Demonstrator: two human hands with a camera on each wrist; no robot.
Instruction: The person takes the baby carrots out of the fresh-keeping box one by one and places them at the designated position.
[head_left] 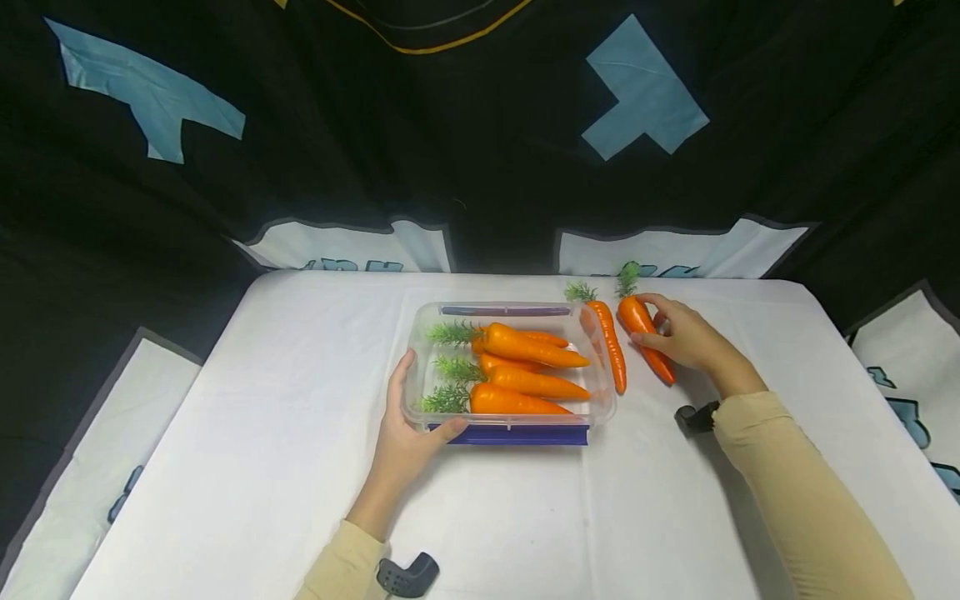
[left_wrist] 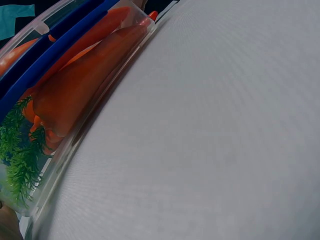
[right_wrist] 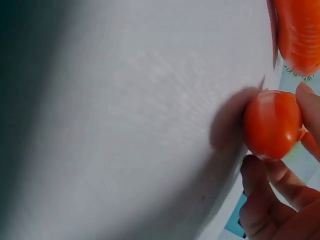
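A clear plastic box (head_left: 525, 420) with blue latch flaps (head_left: 517, 435) stands mid-table, holding several orange carrots (head_left: 536, 346) with feathery green tops. My left hand (head_left: 405, 446) grips its front left corner, thumb over the front rim and fingers along the left side. To the right of the box, my right hand (head_left: 686, 335) pinches a carrot (head_left: 636, 317) between thumb and fingers. The right wrist view shows that carrot (right_wrist: 272, 125) nearly end-on, above its shadow. Another loose carrot (head_left: 611, 346) lies between it and the box, its upper part partly behind the box wall.
A white cloth (head_left: 262, 417) covers the table. Black fabric (head_left: 375, 167) with blue patches hangs behind the far edge. A dark wrist device (head_left: 408, 575) sits by the left sleeve, another (head_left: 696, 418) by the right sleeve.
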